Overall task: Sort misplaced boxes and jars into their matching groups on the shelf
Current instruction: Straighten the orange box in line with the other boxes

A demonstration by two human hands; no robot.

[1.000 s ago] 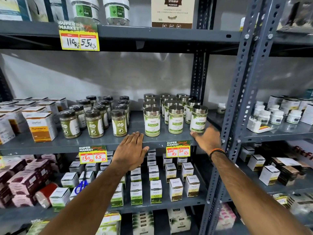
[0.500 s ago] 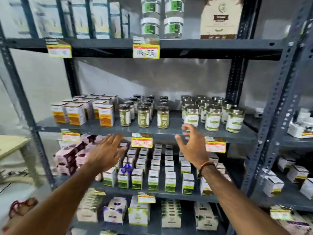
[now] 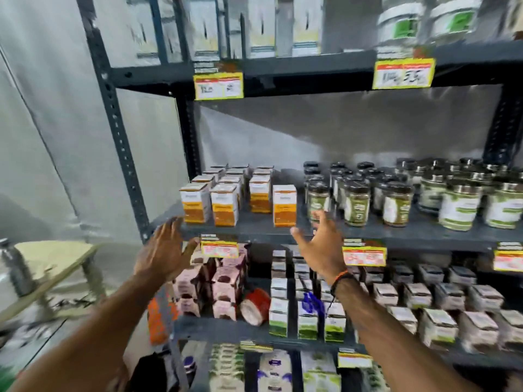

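On the middle shelf [image 3: 254, 230] stand several white-and-orange boxes [image 3: 225, 205] at the left, dark-lidded green jars [image 3: 356, 203] in the middle and silver-lidded white-label jars [image 3: 460, 206] at the right. One orange box [image 3: 284, 205] stands alone, nearest the jars. My left hand [image 3: 164, 250] is open, palm forward, just below the shelf's left front edge. My right hand [image 3: 322, 248] is open with fingers spread, in front of the shelf edge below the lone box. Neither hand holds anything.
Below are pink boxes [image 3: 223, 281], a red roll lying on its side [image 3: 256, 306] and rows of white-green boxes [image 3: 278, 318]. Yellow price tags [image 3: 219, 248] hang on the shelf edges. A pale table [image 3: 53, 261] with a metal bottle [image 3: 15, 270] stands left of the rack's upright [image 3: 119, 137].
The view has swung left, away from the silver-lidded jars. Both hands left the shelf front by those jars and moved left; they now hover open near the orange boxes.
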